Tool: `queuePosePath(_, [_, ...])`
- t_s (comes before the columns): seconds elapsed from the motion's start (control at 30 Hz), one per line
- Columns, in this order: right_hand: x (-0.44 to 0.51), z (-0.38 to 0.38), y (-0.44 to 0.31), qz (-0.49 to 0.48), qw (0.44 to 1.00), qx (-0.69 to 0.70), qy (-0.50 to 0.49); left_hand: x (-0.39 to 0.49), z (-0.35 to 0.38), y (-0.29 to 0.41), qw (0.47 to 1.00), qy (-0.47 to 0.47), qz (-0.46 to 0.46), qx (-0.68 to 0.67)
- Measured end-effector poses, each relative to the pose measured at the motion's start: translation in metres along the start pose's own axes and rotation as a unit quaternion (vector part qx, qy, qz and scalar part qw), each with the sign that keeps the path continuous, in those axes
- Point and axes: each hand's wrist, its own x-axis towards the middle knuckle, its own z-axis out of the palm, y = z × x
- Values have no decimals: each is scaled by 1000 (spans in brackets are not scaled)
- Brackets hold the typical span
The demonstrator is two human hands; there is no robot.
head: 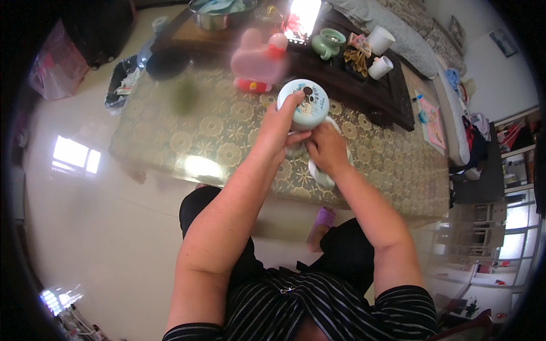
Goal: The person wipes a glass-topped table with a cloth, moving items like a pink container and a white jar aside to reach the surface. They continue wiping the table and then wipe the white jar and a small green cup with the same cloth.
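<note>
My left hand (285, 117) grips a round white tub with a light-blue printed lid (303, 102), its thumb on the lid and its fingers around the side. The tub is tilted with the lid facing up towards me, above the table. Just right of and below it, my right hand (328, 147) holds a bunched white cloth (320, 172), part of which hangs over the patterned tabletop. The right fingertips are close under the tub; whether they touch it cannot be told.
A flower-patterned cover lies on the table (204, 140). Behind the tub stand a pink rabbit-shaped object (258, 59), a lit screen (303, 19), a green ceramic pot (328, 42) and white cups (380, 67) on a dark wooden tray (394, 102). A lined waste bin (117, 87) is beyond the left edge.
</note>
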Motion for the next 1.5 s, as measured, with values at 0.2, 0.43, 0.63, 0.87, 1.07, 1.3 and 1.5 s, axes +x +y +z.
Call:
queuePosePath(0.2, [54,8,-5,237,970,-30,41,-16,-3,6,1000,-11,-4,13])
queuePosePath(0.43, [-11,4,-59,-6,1000,15,8,-35,-9,16,1000,-3,12,20])
queuePosePath(0.63, [-100,-47,-16,59,995,-77,-28,-57,-10,25,999,-4,29,44])
queuePosePath(0.87, [-107,-42,61,263,953,-137,67,-88,-15,36,997,13,31,66])
queuePosePath(1.07, [-16,-10,-54,180,977,-99,-56,-91,-17,39,997,18,47,60])
queuePosePath(1.3, [7,44,-124,-27,999,21,8,-80,1,36,998,1,48,40])
queuePosePath(1.5, [-35,-10,-56,32,995,-86,-44,-76,-1,34,998,0,39,47])
